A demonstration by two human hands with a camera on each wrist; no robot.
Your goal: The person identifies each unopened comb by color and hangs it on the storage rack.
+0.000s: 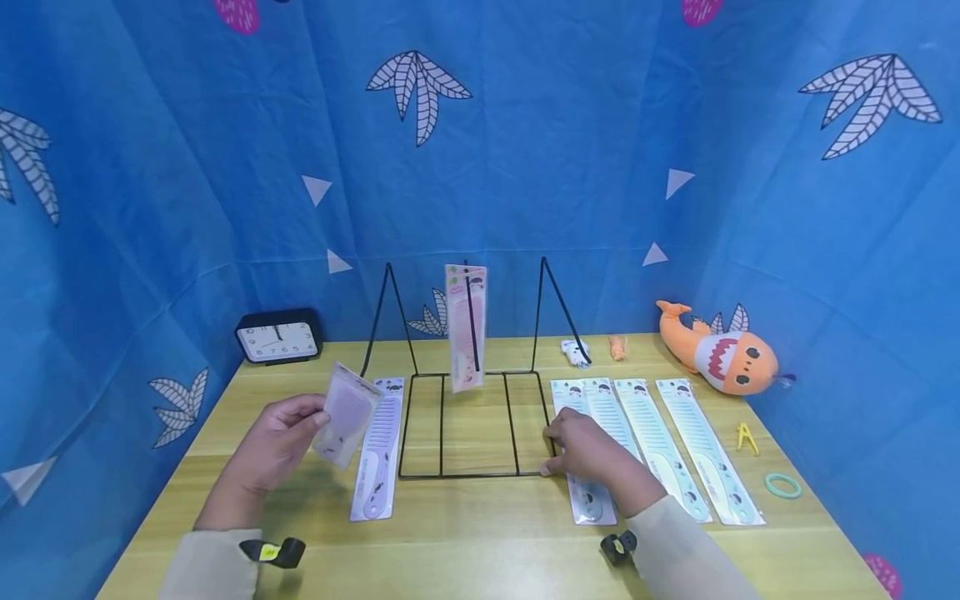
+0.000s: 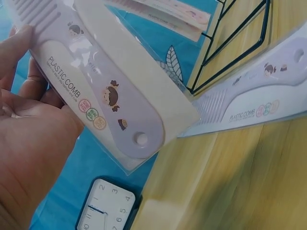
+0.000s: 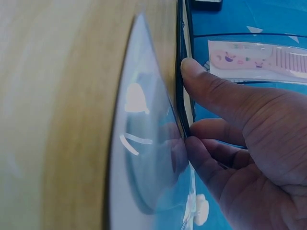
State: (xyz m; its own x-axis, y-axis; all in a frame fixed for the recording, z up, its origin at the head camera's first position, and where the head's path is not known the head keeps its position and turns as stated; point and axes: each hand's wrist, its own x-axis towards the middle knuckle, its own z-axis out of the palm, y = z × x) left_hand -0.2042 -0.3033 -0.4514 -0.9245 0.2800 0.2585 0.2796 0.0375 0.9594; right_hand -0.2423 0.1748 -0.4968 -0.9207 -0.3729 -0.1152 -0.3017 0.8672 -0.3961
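Holding, left side: lilac plastic comb (image 1: pixel 347 415) in a flat clear packet with white card, pinched at the edge between thumb and curled fingers of the bare left hand (image 1: pixel 279 440), with little gap in the grip; raised above the table, tilted, just left of the rack.
Comb print: "PLASTIC COMB" lettering, small girl figure, round hole at the handle end.
Gripping, right side: thumb and bent fingers of the bare right hand (image 1: pixel 585 454) closed about the near right corner of the black wire rack (image 1: pixel 471 476).
Rack: base flat at mid-table, three bent prongs rising from the far side.
Middle prong: pink plastic comb (image 1: pixel 459 333) in a clear packet, hanging; cannot tell whether another hangs behind.
Left of rack: second lilac comb (image 1: pixel 378 450), packeted, lying flat, handle toward the near side.
Right of rack: four pale blue-green plastic combs (image 1: pixel 663 450) in clear packets, side by side, the leftmost partly hidden by the right hand.
Far left: black-cased desk clock (image 1: pixel 277 340) with white face.
Far right: orange plush shark (image 1: pixel 735 362); small white figure (image 1: pixel 574 352) and small orange figure (image 1: pixel 617 347) nearer the rack.
Right edge: small yellow plastic piece (image 1: pixel 745 437), mint-green ring (image 1: pixel 783 497) nearer.
Surroundings: light wooden table (image 1: pixel 450 542), blue leaf-printed cloth (image 1: pixel 570 167) behind.
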